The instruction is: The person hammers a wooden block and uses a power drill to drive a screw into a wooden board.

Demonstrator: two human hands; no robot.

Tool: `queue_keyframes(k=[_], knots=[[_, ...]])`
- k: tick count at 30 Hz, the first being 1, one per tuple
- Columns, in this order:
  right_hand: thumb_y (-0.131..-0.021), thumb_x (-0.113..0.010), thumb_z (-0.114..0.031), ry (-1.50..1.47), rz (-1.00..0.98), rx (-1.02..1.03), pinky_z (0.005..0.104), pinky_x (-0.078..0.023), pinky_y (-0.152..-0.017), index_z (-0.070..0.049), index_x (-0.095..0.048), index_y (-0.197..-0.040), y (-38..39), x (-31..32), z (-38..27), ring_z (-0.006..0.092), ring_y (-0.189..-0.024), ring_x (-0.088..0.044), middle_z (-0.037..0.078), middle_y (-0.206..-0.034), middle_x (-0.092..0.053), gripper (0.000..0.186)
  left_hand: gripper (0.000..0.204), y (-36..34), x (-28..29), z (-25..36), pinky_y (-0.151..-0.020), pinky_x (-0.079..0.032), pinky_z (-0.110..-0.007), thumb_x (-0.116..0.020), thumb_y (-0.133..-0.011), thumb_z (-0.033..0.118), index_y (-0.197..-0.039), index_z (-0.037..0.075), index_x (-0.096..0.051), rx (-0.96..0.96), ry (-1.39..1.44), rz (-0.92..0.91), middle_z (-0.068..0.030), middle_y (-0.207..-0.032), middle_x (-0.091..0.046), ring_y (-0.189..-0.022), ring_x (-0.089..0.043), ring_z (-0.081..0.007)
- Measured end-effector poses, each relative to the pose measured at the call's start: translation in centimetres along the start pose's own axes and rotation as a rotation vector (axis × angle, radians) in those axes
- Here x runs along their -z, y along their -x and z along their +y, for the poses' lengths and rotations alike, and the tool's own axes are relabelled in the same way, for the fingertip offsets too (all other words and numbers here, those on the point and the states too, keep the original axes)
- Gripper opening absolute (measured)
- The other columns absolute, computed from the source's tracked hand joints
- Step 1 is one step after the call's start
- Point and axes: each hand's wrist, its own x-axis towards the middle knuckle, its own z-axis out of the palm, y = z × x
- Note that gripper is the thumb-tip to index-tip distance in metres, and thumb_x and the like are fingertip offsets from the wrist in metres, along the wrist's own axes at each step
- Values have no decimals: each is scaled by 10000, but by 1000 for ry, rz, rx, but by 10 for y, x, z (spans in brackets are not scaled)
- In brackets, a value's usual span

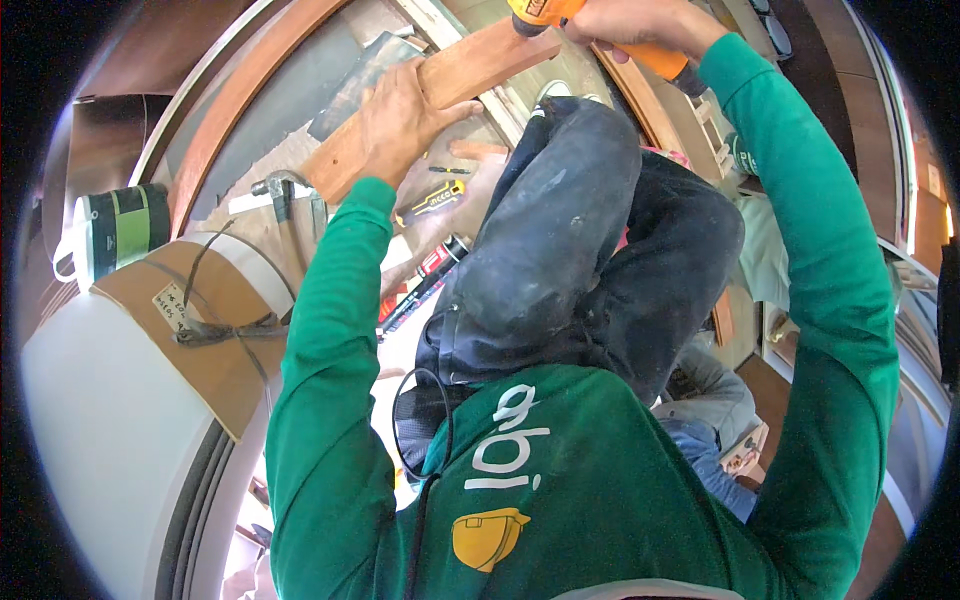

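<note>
My left hand (400, 125) grips a reddish-brown wooden board (488, 66), fingers over its far edge and thumb stretched along the near side. The board slants from the hammer up to the top of the view. My right hand (645, 25) is closed around an orange-and-black cordless drill (655, 62), whose front end is over the board's far right end. Whether a bit touches the wood is hidden. Below the board lie a yellow utility knife (432, 203) and a thin black drill bit (449, 170). A claw hammer (287, 215) rests by the board's left end.
A red-and-black tube (437, 262) lies beside my bent leg (550, 230). At left are a green-and-black bag (128, 228) and a cardboard-wrapped white bundle (190, 330) tied with cord. Long wooden strips (225, 120) run along the far left. Another person's jeans (705, 395) show behind me.
</note>
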Motion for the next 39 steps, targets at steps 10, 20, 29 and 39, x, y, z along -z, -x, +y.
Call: queue_keyframes(k=[10, 20, 29, 39], knots=[[-817, -700, -149, -98, -37, 119, 347, -547, -565, -61, -755, -1179, 0, 0, 6, 192, -623, -670, 103, -823, -732, 377, 1065, -1, -1, 1, -1026, -453, -475, -832, -680, 793, -1378, 18, -616, -3, -9, -22, -177, -1243, -697, -1204, -645, -342], [-827, -705, -147, -165, -19, 88, 357, -553, -580, -58, -756, -1163, 10, 0, 5, 196, -649, -678, 114, -869, -745, 351, 1057, 0, 6, 9, -996, -459, -464, -846, -674, 778, -1373, 17, -624, 32, -58, -19, -177, -1223, -703, -1173, -658, -335], [-820, -731, -182, -68, -24, 88, 362, -552, -607, -66, -772, -1142, 8, 5, 4, 211, -663, -696, 132, -906, -765, 345, 1060, 0, 11, 13, -988, -460, -462, -835, -672, 793, -1366, 20, -627, 19, -78, -20, -163, -1224, -701, -1164, -661, -337], [-865, -750, -160, -242, 315, 172, 319, -563, -661, -4, -741, -1177, 131, 79, -15, 166, -701, -671, 75, -896, -745, 349, 1033, -5, 9, 23, -1130, -390, -528, -757, -775, 794, -1454, 39, -569, 21, -25, -74, -192, -1424, -598, -1374, -528, -387]])
